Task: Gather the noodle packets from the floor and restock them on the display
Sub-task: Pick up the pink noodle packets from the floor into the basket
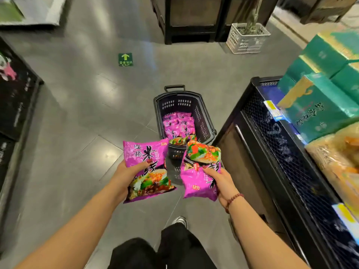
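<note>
My left hand [128, 172] grips a purple noodle packet [149, 166], held upright above the grey floor. My right hand [221, 180] grips a second purple noodle packet [198, 177], turned upside down, beside the first. Just beyond both packets a dark shopping basket [202, 113] stands on the floor with several more purple noodle packets [178, 124] piled inside. To my right runs the black display [275, 144] with a mesh front.
Teal boxes [320, 105] and orange-wrapped goods [338, 156] sit on the display at right. A white crate [247, 38] and a dark stand [190, 20] are at the back. A black shelf unit [17, 105] lines the left. My leg and shoe [179, 221] are below.
</note>
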Motion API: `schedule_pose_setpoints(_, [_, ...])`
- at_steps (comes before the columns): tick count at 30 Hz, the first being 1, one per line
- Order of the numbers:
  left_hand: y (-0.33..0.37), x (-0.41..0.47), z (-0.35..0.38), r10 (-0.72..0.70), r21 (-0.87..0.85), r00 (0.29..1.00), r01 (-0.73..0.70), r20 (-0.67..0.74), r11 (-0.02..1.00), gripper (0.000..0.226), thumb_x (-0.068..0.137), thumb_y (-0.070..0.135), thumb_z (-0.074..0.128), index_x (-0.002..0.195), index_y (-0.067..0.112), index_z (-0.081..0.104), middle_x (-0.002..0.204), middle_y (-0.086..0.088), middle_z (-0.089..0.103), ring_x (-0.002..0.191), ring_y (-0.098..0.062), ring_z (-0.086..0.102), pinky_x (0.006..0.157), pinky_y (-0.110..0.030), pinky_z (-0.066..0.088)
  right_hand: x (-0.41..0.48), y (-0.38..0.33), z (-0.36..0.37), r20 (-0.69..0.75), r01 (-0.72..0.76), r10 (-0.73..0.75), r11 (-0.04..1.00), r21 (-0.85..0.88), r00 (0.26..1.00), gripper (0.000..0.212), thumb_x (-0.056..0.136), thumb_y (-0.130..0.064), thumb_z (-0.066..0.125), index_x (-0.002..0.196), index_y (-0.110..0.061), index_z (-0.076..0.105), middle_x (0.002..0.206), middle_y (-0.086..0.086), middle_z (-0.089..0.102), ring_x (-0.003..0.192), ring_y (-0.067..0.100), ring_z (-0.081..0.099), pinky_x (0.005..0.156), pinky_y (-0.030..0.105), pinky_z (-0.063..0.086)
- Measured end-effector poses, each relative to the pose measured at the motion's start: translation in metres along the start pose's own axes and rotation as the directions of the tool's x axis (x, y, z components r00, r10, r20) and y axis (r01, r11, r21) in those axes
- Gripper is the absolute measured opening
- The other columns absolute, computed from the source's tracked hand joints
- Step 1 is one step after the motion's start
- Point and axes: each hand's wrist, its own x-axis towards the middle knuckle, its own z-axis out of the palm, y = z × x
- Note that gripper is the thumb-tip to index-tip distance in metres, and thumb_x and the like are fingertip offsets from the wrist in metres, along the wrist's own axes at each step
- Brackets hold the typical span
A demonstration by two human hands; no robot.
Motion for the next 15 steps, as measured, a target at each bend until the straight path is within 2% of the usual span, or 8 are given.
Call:
schedule_pose_setpoints(2, [0.018,0.024,0.016,0.006,-0.013,1.000,-0.007,-0.016,1.000,0.043,0.074,0.018,0.077,0.113,0.012,0.059,0.091,-0.013,0.075,0.077,-0.031,0.073,0.073,-0.041,0.058,0.028,-0.026,-0.001,-0.025,0.007,-0.007,1.000,-0.021,1.000,0.032,0.082,-0.008,0.071,0.113,-0.007,0.062,0.092,0.012,0.073,0.073,0.022,0.071,0.065,0.034,0.057])
schedule_pose_setpoints(7, [0.057,0.093,0.043,-0.002,-0.012,0.999,0.001,-0.046,1.000,0.030,0.081,0.017,0.073,0.107,0.014,0.058,0.084,-0.009,0.076,0.070,-0.026,0.073,0.062,-0.033,0.057,0.101,-0.076,0.002,-0.043,-0.002,0.000,0.999,-0.044,0.999,0.035,0.081,-0.014,0.074,0.112,-0.011,0.060,0.100,0.013,0.072,0.081,0.026,0.071,0.065,0.035,0.057])
schedule_pose_setpoints(11, [0.089,0.160,0.060,-0.031,-0.011,0.999,0.030,-0.036,0.999,0.037,0.082,0.022,0.074,0.114,0.012,0.058,0.097,-0.013,0.075,0.086,-0.033,0.072,0.082,-0.045,0.057,0.160,-0.115,0.008,-0.078,0.005,-0.010,0.998,-0.063,0.997,0.047,0.077,-0.018,0.078,0.118,-0.010,0.057,0.105,0.013,0.071,0.090,0.028,0.071,0.068,0.036,0.057])
schedule_pose_setpoints(15, [0.121,0.221,0.073,-0.063,-0.029,0.997,0.062,-0.035,0.998,0.039,0.081,0.020,0.075,0.115,0.010,0.058,0.101,-0.016,0.073,0.091,-0.037,0.071,0.089,-0.052,0.054,0.210,-0.154,0.020,-0.097,0.004,-0.010,0.998,-0.067,0.995,0.037,0.077,-0.015,0.077,0.110,-0.013,0.060,0.101,0.010,0.072,0.089,0.025,0.071,0.064,0.033,0.056])
